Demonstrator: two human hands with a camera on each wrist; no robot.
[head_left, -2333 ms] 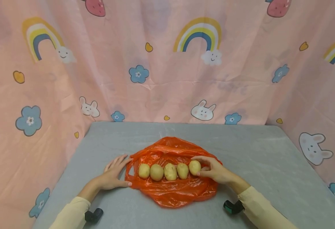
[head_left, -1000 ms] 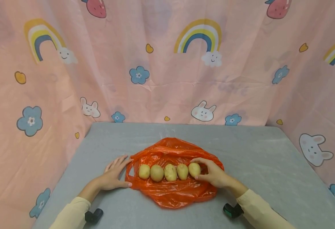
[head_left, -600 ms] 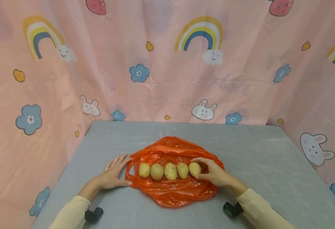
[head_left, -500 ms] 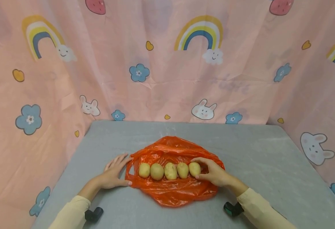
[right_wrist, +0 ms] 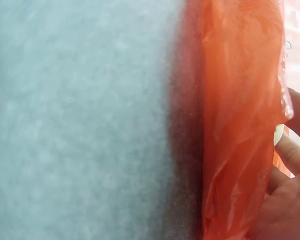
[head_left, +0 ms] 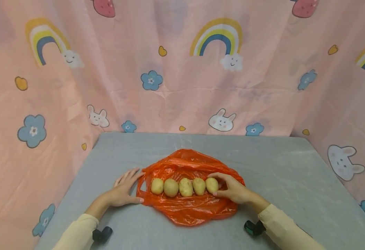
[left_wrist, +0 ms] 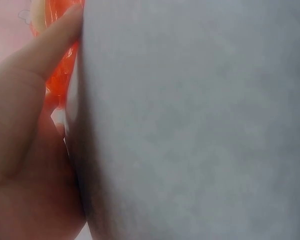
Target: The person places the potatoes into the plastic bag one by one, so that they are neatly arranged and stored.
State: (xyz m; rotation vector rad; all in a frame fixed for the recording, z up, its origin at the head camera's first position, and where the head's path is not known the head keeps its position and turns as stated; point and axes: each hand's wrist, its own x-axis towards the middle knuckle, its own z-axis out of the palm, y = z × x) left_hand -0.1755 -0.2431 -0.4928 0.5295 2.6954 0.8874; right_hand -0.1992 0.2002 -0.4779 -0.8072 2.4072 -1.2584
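Several potatoes (head_left: 186,187) lie in a side-by-side row on an orange-red plastic bag (head_left: 188,211), spread flat in the head view. My right hand (head_left: 232,187) pinches the rightmost potato (head_left: 212,185), thumb at its near side and fingers at its far side. My left hand (head_left: 123,190) rests with fingers spread at the bag's left end, fingertips and thumb on its edge beside the handle hole. In the left wrist view the thumb (left_wrist: 62,37) reaches the bag. Orange film of the bag (right_wrist: 240,125) hides much of the right hand (right_wrist: 290,200) in the right wrist view.
The grey table (head_left: 273,166) carries the bag near its middle. A pink patterned curtain (head_left: 176,107) stands along the back and both sides. Black wrist devices (head_left: 102,234) sit at both cuffs.
My right thumb has shifted slightly toward the near side of the rightmost potato, and the bag's right edge shows a little further right. My left hand and the row of potatoes keep their places.
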